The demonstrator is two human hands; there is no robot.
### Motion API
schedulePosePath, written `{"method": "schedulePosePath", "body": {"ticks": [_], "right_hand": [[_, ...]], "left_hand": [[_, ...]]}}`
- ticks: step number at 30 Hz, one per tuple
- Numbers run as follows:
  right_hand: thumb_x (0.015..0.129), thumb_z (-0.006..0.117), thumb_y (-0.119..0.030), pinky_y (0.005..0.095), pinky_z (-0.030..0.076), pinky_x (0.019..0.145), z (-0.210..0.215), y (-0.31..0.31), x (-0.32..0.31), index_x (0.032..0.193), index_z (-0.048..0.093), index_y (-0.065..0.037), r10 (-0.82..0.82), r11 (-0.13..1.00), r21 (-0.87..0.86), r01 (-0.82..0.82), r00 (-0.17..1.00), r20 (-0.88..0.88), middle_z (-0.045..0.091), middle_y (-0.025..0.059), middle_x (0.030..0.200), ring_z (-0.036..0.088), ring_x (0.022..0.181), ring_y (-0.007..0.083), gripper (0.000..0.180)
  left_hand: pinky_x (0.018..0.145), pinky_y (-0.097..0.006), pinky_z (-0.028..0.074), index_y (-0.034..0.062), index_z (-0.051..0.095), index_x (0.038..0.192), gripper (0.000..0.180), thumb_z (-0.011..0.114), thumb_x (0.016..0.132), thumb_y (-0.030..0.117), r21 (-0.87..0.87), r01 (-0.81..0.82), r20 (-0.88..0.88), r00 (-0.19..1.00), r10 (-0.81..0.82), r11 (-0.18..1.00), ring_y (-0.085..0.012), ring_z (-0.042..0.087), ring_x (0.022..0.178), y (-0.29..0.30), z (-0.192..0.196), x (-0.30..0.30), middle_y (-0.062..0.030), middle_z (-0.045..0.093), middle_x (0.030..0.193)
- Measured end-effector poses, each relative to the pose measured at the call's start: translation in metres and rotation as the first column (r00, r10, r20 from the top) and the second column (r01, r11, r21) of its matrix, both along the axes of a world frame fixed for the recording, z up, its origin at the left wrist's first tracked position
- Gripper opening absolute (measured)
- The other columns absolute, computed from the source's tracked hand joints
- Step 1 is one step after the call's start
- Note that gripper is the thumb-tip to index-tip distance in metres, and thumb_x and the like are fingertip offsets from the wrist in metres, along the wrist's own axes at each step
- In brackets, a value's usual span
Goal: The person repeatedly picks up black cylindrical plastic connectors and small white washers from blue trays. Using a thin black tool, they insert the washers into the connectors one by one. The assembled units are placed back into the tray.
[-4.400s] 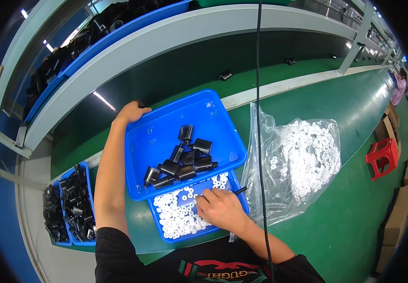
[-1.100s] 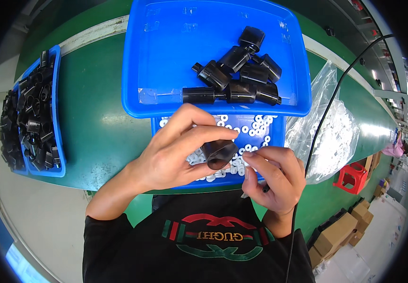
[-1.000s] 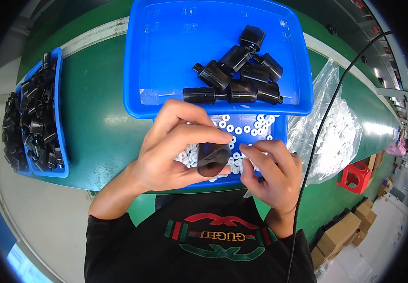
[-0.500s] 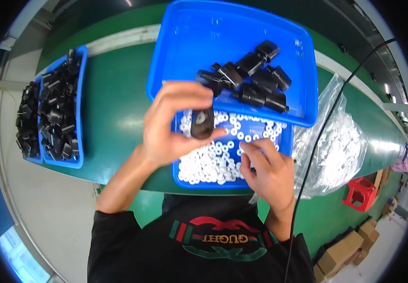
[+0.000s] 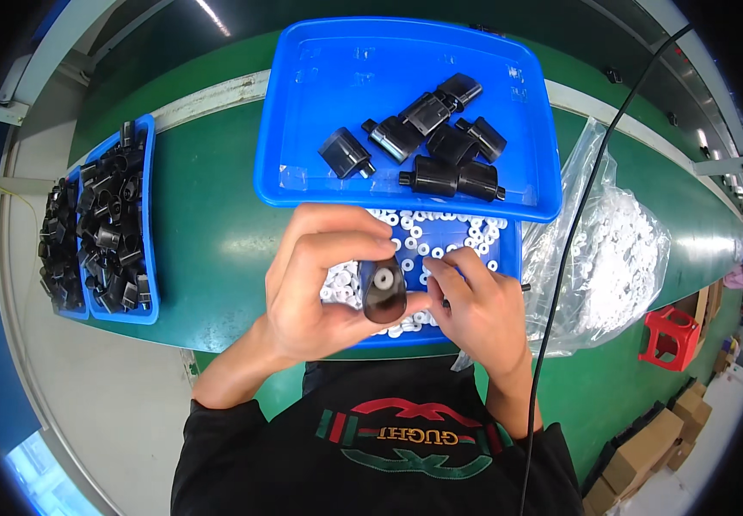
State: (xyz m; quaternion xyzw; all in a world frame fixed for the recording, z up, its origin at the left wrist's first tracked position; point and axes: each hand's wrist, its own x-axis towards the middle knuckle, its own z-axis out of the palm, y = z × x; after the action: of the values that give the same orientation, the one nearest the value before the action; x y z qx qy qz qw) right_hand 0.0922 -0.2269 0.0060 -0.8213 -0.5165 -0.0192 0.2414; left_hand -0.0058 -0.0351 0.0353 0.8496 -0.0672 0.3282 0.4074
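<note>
My left hand (image 5: 316, 288) grips a small black plastic part (image 5: 383, 291) with a white ring set in its top, held over the near edge of a small blue tray of white rings (image 5: 475, 234). My right hand (image 5: 479, 311) is beside it, fingertips touching the black part's right side; a thin dark tool sticks out from under the hand. Behind the hands sits a large blue tray (image 5: 328, 120) with several black parts (image 5: 427, 146) lying in it.
Two narrow blue bins of black parts (image 5: 109, 228) stand at the left on the green bench. A clear plastic bag of white rings (image 5: 617, 249) lies at the right. A black cable (image 5: 595, 181) hangs across the right side. A red stool (image 5: 668, 337) and cardboard boxes are on the floor.
My left hand has brought the black part down and closer to my body, and my right hand has come up against it. The view has shifted slightly.
</note>
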Motion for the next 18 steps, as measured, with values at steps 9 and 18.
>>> {"method": "schedulePosePath", "body": {"ticks": [9, 18], "right_hand": [[0.072, 0.073, -0.009, 0.0318, 0.051, 0.051, -0.002, -0.005, 0.0, 0.095, 0.067, -0.005, -0.014, 0.997, -0.072, 0.013, 1.0, -0.009, 0.057, 0.0038, 0.088, 0.065, 0.062, 0.0182, 0.024], [0.074, 0.074, -0.009, 0.031, 0.049, 0.048, -0.005, -0.007, 0.001, 0.104, 0.07, -0.007, -0.052, 0.999, 0.012, 0.052, 0.999, -0.013, 0.059, 0.0024, 0.089, 0.062, 0.058, 0.0183, 0.03]], "left_hand": [[0.073, -0.029, 0.051, 0.0044, 0.048, 0.113, 0.07, 0.095, 0.062, 0.011, -0.26, 0.036, -0.055, 0.997, -0.052, 0.965, -0.0194, 0.058, 0.091, -0.024, 0.019, -0.027, -0.0135, 0.054, 0.106], [0.071, -0.031, 0.052, 0.0031, 0.054, 0.107, 0.064, 0.096, 0.059, 0.013, -0.212, -0.123, 0.001, 0.992, 0.127, 0.969, -0.0231, 0.062, 0.089, -0.038, -0.011, -0.005, -0.0148, 0.06, 0.103]]}}
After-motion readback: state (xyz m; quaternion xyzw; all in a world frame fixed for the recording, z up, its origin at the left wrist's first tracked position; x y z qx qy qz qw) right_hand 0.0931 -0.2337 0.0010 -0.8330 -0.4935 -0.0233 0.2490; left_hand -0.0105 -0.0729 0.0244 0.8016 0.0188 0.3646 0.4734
